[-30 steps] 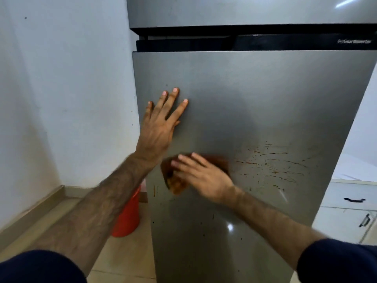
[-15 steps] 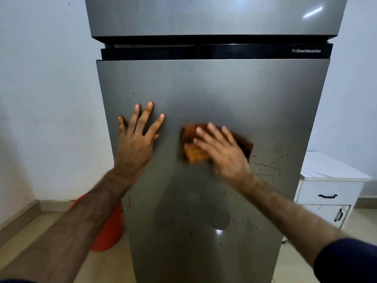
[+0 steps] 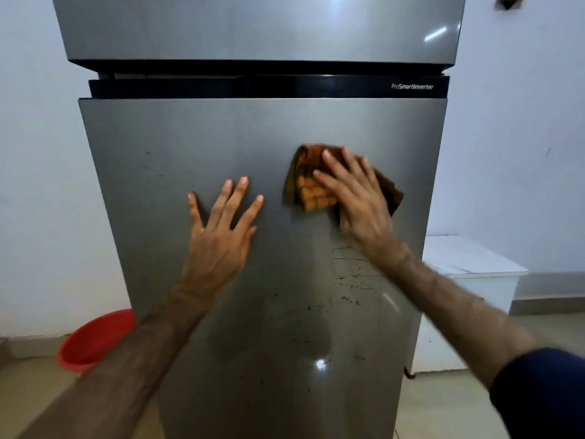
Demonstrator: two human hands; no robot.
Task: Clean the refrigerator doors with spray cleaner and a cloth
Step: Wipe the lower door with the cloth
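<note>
A tall grey refrigerator fills the view; its lower door [image 3: 177,147] carries dark brownish smears and specks below and right of centre. My right hand [image 3: 357,198] presses a folded orange-brown cloth [image 3: 311,188] flat against the lower door with straight fingers, right of centre. My left hand [image 3: 221,229] lies flat on the same door with fingers spread, just left of the cloth. The upper door [image 3: 253,26] is above a black band. No spray cleaner is in view.
A red plastic tub [image 3: 91,340] stands on the floor left of the refrigerator by the white wall. A low white cabinet [image 3: 468,274] stands to the right. Tiled floor [image 3: 443,403] runs along both sides.
My right hand has slid the cloth up and to the right across the lower door. The left hand has stayed flat on the door. The view has swung left to face the refrigerator squarely.
</note>
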